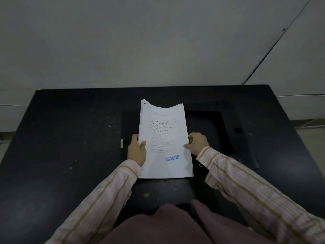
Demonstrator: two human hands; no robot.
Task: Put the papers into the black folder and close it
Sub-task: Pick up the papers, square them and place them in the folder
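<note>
A stack of white papers (164, 141), stapled at the top left and stamped "REJECTED" in blue near the bottom, is held over the open black folder (219, 131). My left hand (137, 150) grips the stack's left edge with the thumb on top. Gripping the right edge is my right hand (198, 142). The top edge of the papers sags in the middle. The folder lies open on the black table; its left half is mostly hidden under the papers, and its right flap with a small clasp (237, 130) spreads to the right.
The black table (70, 155) has scuffed, dusty spots. A small white label (121, 143) sits on the folder's left edge. A pale wall rises behind the table's far edge. The table's right edge runs along a light floor.
</note>
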